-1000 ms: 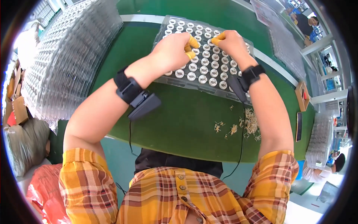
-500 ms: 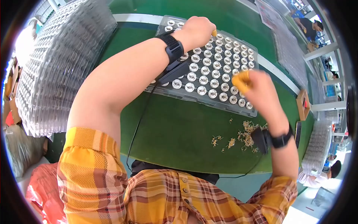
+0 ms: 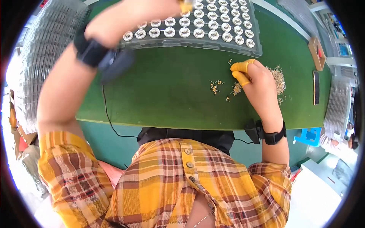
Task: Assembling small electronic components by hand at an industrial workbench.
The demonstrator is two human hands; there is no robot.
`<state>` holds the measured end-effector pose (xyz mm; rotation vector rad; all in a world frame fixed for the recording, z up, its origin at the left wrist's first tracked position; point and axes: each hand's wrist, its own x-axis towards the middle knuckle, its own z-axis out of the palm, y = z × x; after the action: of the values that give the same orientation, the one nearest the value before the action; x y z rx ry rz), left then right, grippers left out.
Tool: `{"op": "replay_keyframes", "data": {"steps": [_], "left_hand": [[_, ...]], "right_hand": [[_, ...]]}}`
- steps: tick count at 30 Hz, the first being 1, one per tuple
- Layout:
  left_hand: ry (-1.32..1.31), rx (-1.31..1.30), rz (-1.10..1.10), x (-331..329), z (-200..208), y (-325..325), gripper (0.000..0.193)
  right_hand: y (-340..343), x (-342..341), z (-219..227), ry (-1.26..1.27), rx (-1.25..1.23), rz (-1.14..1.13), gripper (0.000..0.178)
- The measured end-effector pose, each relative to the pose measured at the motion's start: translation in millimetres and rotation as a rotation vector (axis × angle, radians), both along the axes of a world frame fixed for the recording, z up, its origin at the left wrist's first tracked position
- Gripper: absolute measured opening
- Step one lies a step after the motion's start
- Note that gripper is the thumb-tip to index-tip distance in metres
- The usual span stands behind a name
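A plastic tray holds rows of round silver pieces on the green table. My left hand is over it at the top edge, partly cut off and smeared by motion. Yellow covers are on its fingertips, but I cannot tell what they hold. My right hand is low over the table, its yellow-covered thumb and fingers drawn together. Anything between them is hidden. Just beyond those fingertips lies one tiny bent-wire part. A loose pile of similar wire parts sits beside the hand, with smaller clusters to its left.
Tall stacks of clear plastic trays rise at the left. A brown box and a dark flat object lie at the table's right end. A black cable runs from my left wrist device over the front edge.
The view has shifted, so the tray appears higher. My right hand has moved from the tray's right side down to the loose wire parts. My left hand stays over the tray.
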<state>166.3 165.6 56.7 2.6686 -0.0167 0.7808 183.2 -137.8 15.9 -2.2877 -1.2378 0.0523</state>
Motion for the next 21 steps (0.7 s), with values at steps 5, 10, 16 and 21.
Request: {"op": "replay_keyframes", "data": {"steps": [5,10,16,21], "left_hand": [[0.434,-0.654,-0.118,-136.6,-11.7,-98.3,0.026],[0.285,-1.214,-0.087,-164.1,-56.0,-133.4,0.034],[0.137,-1.348,-0.055,-169.0,-57.6,-148.5,0.032],[0.099,-1.377,0.007,-172.4,-54.0,-147.8,0.034]], "right_hand": [[14.6,-5.6,3.9,-0.196,0.039,0.018,0.011],[24.5,-2.6,-6.8,-0.258,-0.040,0.085,0.014],[23.1,-9.0,-2.1,-0.199,-0.037,0.043,0.012],[26.3,-49.9,-0.1,0.526,0.213,0.006,0.023]]}}
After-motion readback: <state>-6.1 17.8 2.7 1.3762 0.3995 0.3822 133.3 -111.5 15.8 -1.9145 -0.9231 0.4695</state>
